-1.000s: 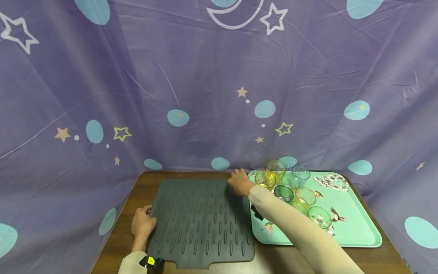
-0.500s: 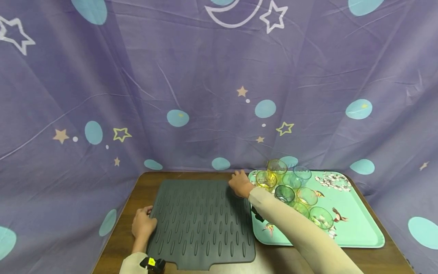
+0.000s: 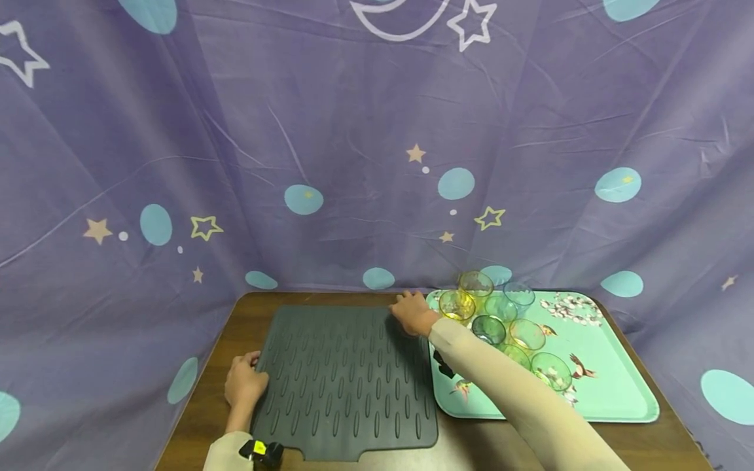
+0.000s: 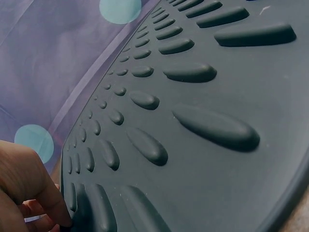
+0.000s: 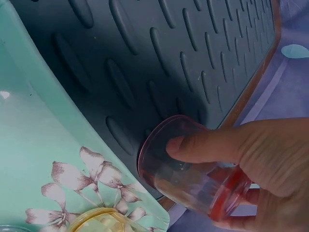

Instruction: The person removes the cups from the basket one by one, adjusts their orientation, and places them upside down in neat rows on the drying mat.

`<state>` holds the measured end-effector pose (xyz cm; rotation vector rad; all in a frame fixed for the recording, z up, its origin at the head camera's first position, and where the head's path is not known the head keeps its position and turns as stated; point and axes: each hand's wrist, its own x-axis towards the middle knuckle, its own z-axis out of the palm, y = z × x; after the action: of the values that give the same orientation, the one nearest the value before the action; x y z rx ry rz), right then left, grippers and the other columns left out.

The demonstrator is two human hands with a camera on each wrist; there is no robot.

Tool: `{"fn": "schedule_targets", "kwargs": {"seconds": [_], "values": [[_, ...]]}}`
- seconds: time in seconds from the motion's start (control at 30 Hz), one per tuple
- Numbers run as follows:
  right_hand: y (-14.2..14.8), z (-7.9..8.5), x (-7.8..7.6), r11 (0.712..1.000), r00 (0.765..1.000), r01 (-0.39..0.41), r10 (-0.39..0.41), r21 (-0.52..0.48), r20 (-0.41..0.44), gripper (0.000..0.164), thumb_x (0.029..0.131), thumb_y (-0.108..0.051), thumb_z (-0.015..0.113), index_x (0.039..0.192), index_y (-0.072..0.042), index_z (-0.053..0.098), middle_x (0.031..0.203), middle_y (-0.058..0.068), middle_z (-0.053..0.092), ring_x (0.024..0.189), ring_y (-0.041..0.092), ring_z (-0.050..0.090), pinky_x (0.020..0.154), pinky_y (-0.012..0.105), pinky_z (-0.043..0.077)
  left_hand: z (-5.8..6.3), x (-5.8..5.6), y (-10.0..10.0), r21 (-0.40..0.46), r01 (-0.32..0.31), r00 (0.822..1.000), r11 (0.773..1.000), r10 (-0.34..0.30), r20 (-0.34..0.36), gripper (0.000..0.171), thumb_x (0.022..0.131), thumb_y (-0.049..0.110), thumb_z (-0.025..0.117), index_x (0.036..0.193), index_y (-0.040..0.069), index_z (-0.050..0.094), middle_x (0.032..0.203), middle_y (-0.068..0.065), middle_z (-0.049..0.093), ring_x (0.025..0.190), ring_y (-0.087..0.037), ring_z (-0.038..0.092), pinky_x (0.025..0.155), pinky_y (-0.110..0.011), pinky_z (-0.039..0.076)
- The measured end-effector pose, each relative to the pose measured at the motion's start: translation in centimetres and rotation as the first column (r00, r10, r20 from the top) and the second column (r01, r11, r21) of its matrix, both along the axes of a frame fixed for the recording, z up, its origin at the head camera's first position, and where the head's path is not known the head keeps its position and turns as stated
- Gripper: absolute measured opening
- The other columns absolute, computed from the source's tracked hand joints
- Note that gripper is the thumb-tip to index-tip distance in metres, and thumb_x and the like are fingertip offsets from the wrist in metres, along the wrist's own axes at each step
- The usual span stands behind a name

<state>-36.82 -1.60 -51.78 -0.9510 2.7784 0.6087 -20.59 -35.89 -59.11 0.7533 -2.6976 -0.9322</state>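
Observation:
My left hand (image 3: pixel 244 383) grips the left edge of a dark grey ridged drying mat (image 3: pixel 341 386), thumb on its top; in the left wrist view, curled fingers (image 4: pixel 31 179) meet the edge. At the mat's far right corner, my right hand (image 3: pixel 414 314) holds a clear, red-tinted glass (image 5: pixel 181 186). The right wrist view shows its wide rim turned down at the mat and its redder base toward my palm, with the thumb (image 5: pixel 203 147) along its side. In the head view the hand hides this glass.
Right of the mat lies a mint-green tray (image 3: pixel 618 392) with printed birds and blossoms. Several tinted glasses stand on its left half, including a yellow glass (image 3: pixel 457 305) and a dark green glass (image 3: pixel 488 330). My right forearm (image 3: pixel 501 386) crosses the tray. A purple curtain (image 3: pixel 353 163) hangs behind.

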Motion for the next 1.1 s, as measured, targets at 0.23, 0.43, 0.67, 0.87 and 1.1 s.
{"fn": "schedule_targets", "kwargs": {"seconds": [0.23, 0.43, 0.67, 0.87, 1.1], "values": [[0.3, 0.8, -0.1, 0.987, 0.991, 0.090, -0.076, -0.132, 0.110, 0.063, 0.081, -0.014, 0.081, 0.140, -0.024, 0.059, 0.132, 0.010, 0.060, 0.119, 0.030, 0.057, 0.091, 0.045, 0.055, -0.2, -0.1, -0.1, -0.002, -0.006, 1.000, 1.000, 0.006, 0.000, 0.057, 0.076, 0.003, 0.054, 0.132, -0.001, 0.061, 0.127, -0.026, 0.057, 0.114, -0.055, 0.057, 0.087, -0.065, 0.046], [0.6, 1.2, 0.0, 0.975, 0.983, 0.144, -0.121, -0.168, 0.140, 0.064, 0.077, -0.013, 0.084, 0.136, -0.022, 0.061, 0.130, 0.010, 0.060, 0.117, 0.031, 0.058, 0.083, 0.041, 0.057, -0.1, -0.1, 0.0, 0.001, -0.011, 1.000, 1.000, 0.011, 0.002, 0.057, 0.076, 0.003, 0.054, 0.132, -0.001, 0.061, 0.127, -0.026, 0.056, 0.115, -0.055, 0.056, 0.088, -0.065, 0.045], [0.8, 1.1, -0.2, 0.969, 0.977, 0.157, -0.125, -0.188, 0.171, 0.057, 0.078, -0.012, 0.083, 0.131, -0.021, 0.064, 0.128, 0.009, 0.061, 0.116, 0.030, 0.057, 0.081, 0.041, 0.057, -0.1, -0.1, 0.1, 0.010, -0.005, 1.000, 1.000, 0.005, 0.006, 0.056, 0.077, 0.002, 0.054, 0.133, -0.002, 0.060, 0.129, -0.027, 0.055, 0.116, -0.055, 0.055, 0.089, -0.065, 0.044], [0.6, 0.9, -0.3, 0.971, 0.971, 0.172, -0.138, -0.165, 0.198, 0.060, 0.082, -0.010, 0.079, 0.138, -0.023, 0.061, 0.133, 0.010, 0.058, 0.114, 0.028, 0.054, 0.075, 0.037, 0.054, -0.1, -0.1, 0.2, 0.008, -0.001, 1.000, 1.000, 0.001, 0.002, 0.056, 0.077, 0.001, 0.055, 0.132, -0.003, 0.060, 0.128, -0.028, 0.056, 0.114, -0.055, 0.057, 0.087, -0.065, 0.045], [0.5, 0.8, -0.4, 0.975, 0.970, 0.166, -0.135, -0.148, 0.200, 0.063, 0.083, -0.012, 0.079, 0.141, -0.024, 0.059, 0.135, 0.010, 0.057, 0.115, 0.028, 0.055, 0.074, 0.036, 0.052, -0.1, -0.1, 0.1, 0.010, 0.003, 1.000, 1.000, -0.003, 0.004, 0.056, 0.076, 0.001, 0.054, 0.132, -0.003, 0.060, 0.128, -0.027, 0.056, 0.115, -0.055, 0.056, 0.088, -0.066, 0.044]]}}
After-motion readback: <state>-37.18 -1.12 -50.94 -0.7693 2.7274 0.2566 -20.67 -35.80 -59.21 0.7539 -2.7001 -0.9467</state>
